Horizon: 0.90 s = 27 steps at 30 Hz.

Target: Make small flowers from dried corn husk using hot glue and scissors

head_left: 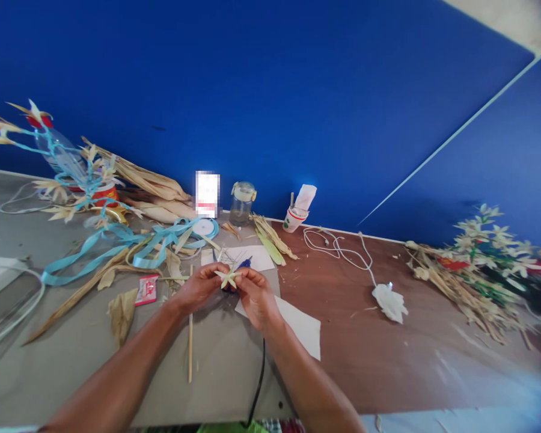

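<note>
The fingers (pixel 249 279) pinch a pale star-shaped flower (pixel 228 279)

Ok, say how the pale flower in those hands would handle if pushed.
The pale flower is probably light, being small with thin-looking petals. Those narrow petals splay outward, so they would likely bend or crease. With left hand and right hand pinching it, it seems unlikely to roll.

Widest lane: brown worktop (pixel 342 373) right of right hand (pixel 255 294), nearer the person. Obstacles farther out: looped thin white cable (pixel 367 264), crumpled white bundle (pixel 390 302). Left side cluttered, tangled light-blue ribbon (pixel 83 255). Upright blue wall (pixel 270 108) stops far reach. Thin black cable (pixel 259 379) between forearms.
</note>
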Each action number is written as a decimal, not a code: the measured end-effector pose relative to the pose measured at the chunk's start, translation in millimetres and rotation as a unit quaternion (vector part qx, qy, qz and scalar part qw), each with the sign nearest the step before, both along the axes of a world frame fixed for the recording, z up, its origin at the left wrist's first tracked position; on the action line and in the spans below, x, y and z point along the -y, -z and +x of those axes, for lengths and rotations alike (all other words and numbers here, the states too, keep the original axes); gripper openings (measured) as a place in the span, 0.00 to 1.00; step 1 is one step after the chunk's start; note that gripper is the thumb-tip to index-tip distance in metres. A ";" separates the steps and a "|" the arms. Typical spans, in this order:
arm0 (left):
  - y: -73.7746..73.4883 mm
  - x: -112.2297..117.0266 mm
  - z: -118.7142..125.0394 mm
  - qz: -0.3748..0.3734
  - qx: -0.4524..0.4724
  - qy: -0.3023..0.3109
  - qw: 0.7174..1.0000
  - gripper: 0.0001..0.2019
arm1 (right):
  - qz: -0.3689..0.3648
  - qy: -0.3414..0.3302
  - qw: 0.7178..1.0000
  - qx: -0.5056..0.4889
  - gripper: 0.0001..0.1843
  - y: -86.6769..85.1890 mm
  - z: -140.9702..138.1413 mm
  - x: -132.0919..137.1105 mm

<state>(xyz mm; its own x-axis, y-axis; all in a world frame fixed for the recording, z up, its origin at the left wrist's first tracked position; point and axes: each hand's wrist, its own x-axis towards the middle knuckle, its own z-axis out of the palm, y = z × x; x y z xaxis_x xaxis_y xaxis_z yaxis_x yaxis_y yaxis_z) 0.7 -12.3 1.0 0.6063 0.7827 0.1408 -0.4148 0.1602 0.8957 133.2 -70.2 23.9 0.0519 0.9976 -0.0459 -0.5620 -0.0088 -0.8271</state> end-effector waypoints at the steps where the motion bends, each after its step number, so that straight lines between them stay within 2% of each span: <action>1: 0.1 0.4 0.4 -0.005 0.004 0.001 1.000 0.08 | 0.000 0.002 1.000 -0.001 0.08 0.3 -0.2 -0.1; 13: -5.5 3.6 4.8 -0.037 0.038 -0.001 0.999 0.07 | 0.007 0.015 1.000 0.018 0.05 0.2 -1.5 -0.5; 27: -1.2 1.7 4.5 -0.035 0.032 0.001 0.999 0.05 | 0.016 0.030 0.998 0.051 0.06 8.8 -2.8 -2.2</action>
